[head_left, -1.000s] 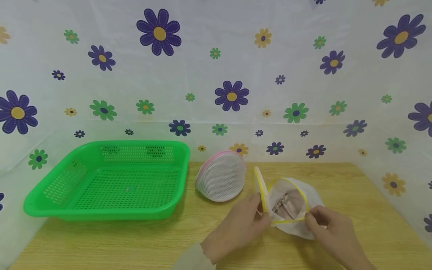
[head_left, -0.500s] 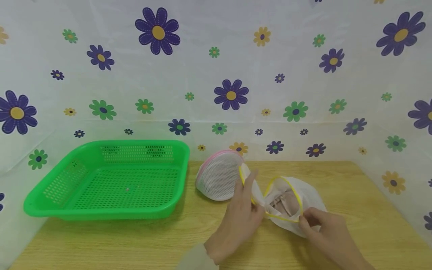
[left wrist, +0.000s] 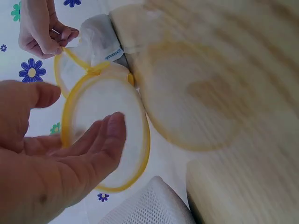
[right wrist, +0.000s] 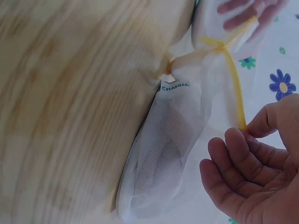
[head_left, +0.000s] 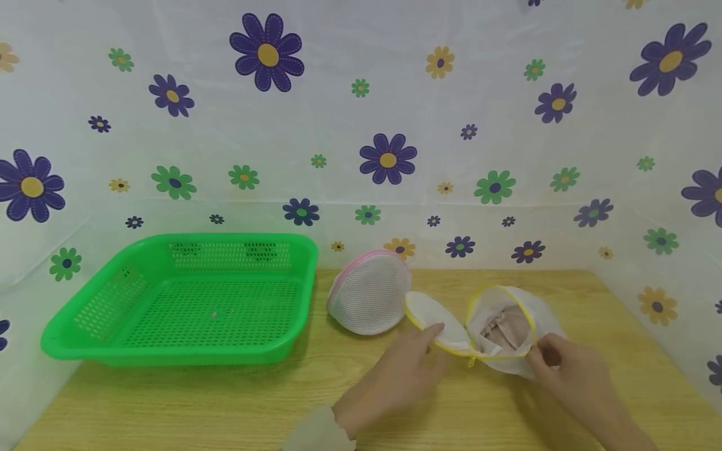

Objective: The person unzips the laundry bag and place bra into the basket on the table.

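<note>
A white mesh laundry bag point(head_left: 546, 316) with yellow zip trim lies unzipped on the table, its round lid point(head_left: 431, 313) folded out to the left. Inside sits a crumpled beige-grey fabric item point(head_left: 512, 327). My right hand point(head_left: 575, 369) pinches the yellow rim at the bag's right side between thumb and fingertip. At the lid's near edge is my left hand point(head_left: 400, 369), its fingers loosely bent and thumb apart in the left wrist view, overlapping the lid there. A yellow zip pull point(head_left: 472, 361) hangs at the front. Lettering shows on the bag's tag point(right wrist: 174, 87).
Behind the left hand stands a rounded white mesh bag with pink trim point(head_left: 372, 294). A large green plastic basket point(head_left: 186, 358) occupies the table's left side. A flower-printed white sheet point(head_left: 338, 125) hangs behind and at both sides of the wooden table point(head_left: 237, 407).
The lid has gone from standing up to lying folded outward, lower. My left hand has loosened from its edge. The bag and right hand have shifted slightly right.
</note>
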`<state>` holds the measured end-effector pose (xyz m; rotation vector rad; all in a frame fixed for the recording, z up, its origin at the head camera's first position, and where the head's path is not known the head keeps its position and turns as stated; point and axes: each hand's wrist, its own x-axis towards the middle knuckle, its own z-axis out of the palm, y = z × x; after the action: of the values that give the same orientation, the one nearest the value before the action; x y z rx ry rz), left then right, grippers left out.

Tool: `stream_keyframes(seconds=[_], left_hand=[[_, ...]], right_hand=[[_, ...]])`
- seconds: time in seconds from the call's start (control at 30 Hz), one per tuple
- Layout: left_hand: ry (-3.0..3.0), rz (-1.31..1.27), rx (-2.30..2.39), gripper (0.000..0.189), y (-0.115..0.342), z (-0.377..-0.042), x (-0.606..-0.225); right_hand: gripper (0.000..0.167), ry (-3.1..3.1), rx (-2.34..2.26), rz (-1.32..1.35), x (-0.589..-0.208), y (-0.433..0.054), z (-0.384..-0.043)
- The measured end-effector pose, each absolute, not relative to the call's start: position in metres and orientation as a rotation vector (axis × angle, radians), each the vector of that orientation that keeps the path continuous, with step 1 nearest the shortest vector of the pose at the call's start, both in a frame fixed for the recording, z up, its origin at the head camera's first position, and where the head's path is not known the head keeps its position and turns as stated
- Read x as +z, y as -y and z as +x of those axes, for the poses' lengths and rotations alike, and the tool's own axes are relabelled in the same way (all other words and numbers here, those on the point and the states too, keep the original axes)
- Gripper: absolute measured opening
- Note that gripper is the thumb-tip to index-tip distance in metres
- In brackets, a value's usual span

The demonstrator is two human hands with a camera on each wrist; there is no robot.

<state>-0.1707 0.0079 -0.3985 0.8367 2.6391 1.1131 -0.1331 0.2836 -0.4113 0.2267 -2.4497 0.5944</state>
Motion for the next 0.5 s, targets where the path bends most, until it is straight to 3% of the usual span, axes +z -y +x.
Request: stream_keyframes(seconds=[0.2, 0.5], left_hand=[[-2.597, 0.834, 0.864, 0.056, -0.008, -0.163, -0.402], [-2.654, 0.925, 0.681, 0.032, -0.010, -0.159, -0.401]], right_hand=[[0.016, 2.434, 0.497, 0.222, -0.411, -0.297, -0.135], [0.021, 2.486, 0.355, 0.270, -0.397, -0.285, -0.135]])
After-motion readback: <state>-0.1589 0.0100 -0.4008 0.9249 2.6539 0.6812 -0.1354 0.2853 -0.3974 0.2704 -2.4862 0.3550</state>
